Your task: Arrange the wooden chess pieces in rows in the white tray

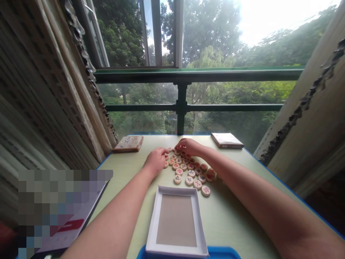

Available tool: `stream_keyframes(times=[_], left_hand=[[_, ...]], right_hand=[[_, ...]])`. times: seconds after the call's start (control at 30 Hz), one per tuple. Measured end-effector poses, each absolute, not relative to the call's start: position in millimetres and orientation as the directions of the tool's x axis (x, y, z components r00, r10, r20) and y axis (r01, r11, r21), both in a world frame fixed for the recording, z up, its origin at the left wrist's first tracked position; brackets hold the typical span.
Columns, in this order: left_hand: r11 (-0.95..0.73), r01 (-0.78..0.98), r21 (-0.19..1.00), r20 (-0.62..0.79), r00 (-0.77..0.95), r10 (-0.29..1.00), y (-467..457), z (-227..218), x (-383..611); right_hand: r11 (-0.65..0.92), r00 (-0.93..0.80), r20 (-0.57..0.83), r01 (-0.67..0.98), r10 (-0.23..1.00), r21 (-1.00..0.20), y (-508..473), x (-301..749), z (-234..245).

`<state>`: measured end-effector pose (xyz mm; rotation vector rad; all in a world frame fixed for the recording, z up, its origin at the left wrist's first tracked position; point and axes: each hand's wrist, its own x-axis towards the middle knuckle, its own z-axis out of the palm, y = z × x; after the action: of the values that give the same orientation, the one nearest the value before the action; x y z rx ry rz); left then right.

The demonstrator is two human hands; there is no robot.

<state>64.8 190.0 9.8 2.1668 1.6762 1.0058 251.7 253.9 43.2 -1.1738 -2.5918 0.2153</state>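
Note:
Round wooden Chinese chess pieces [183, 167] with red and dark characters lie face up in a loose cluster on the table. My left hand [156, 162] rests at the cluster's left edge, its bent fingers against pieces there and not closed round any I can see. At the far end, my right hand [189, 147] reaches over the pieces with fingers apart and tips down, touching or just above them. Its forearm passes along the cluster's right side, close to a small pile of pieces [210, 175]. A shallow white cardboard box [176, 251] stands nearer me, its brown bottom showing.
A flat printed box [128, 144] lies at the table's [234, 216] far left, and a pale flat box [226, 140] at the far right. Something blue [223, 252] shows beneath the white box. Curtains [54, 79] flank the window and its green railing [199, 75].

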Motion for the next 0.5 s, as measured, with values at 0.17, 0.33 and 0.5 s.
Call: stream_keyframes(times=[0.17, 0.33, 0.5], left_hand=[[-0.414, 0.732, 0.541, 0.422, 0.188, 0.887, 191.3, 7.6, 66.1], [-0.417, 0.724, 0.55, 0.377, 0.23, 0.897, 188.5, 8.5, 66.7], [-0.41, 0.735, 0.541, 0.369, 0.231, 0.9, 189.5, 9.2, 64.5]], right_hand=[[0.735, -0.714, 0.191, 0.62, 0.674, -0.276, 248.6, 242.3, 44.2], [0.735, -0.719, 0.185, 0.607, 0.67, -0.301, 241.0, 231.7, 44.5], [0.653, -0.669, 0.12, 0.646, 0.734, -0.394, 238.0, 231.8, 45.9]])
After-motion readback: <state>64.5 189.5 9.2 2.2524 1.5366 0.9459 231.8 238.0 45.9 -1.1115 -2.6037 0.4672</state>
